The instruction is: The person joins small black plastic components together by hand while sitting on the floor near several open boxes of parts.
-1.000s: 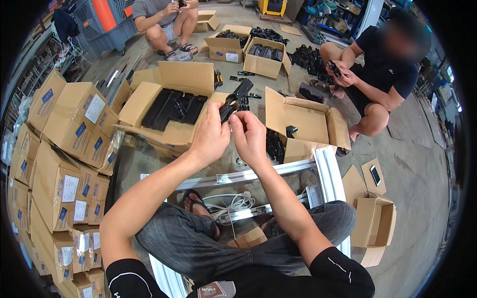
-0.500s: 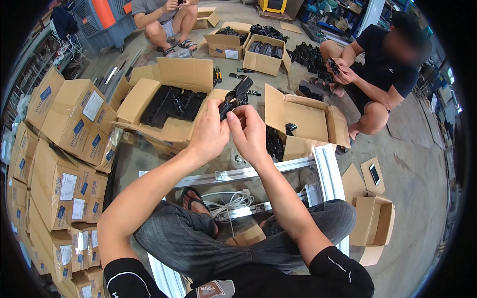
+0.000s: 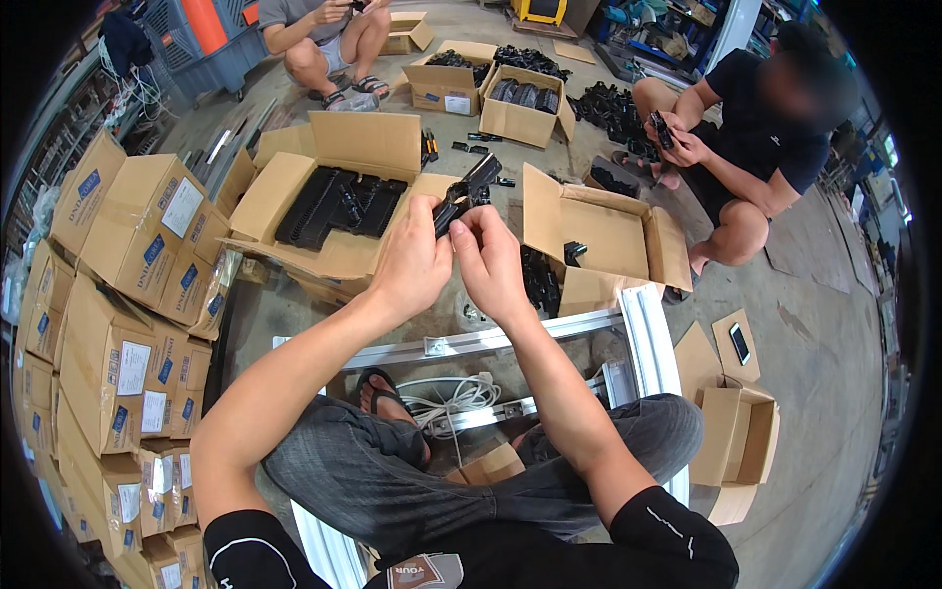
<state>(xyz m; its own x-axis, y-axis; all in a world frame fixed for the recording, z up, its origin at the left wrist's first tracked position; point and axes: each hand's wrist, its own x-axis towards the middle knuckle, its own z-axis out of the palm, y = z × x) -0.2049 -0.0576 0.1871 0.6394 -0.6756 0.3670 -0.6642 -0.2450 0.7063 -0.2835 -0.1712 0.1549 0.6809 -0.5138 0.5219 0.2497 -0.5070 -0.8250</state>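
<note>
In front of me both hands hold one black jointed part (image 3: 478, 179), its narrow end tilted up and to the right. My left hand (image 3: 410, 257) is wrapped round its lower left side. Closed on the near right side of the part, the fingertips of my right hand (image 3: 491, 263) come close to my left fingers. The grip hides the lower end, and its exact kind is unclear. Just left of my hands, an open cardboard box (image 3: 365, 142) contains rows of black ribbed pieces (image 3: 319, 211). Another open box (image 3: 613, 231), with a small black part inside, stands to the right.
Stacked cartons (image 3: 137, 236) line the left side. A white metal frame (image 3: 461, 344) and a coiled cable (image 3: 466, 396) lie near my feet. Two people crouch ahead, each holding a dark part. Farther off, boxes (image 3: 515, 123) hold black parts; a phone (image 3: 739, 344) lies at right.
My hands keep the same grip, and the black part has barely shifted. The person at right has moved their hands slightly to the right.
</note>
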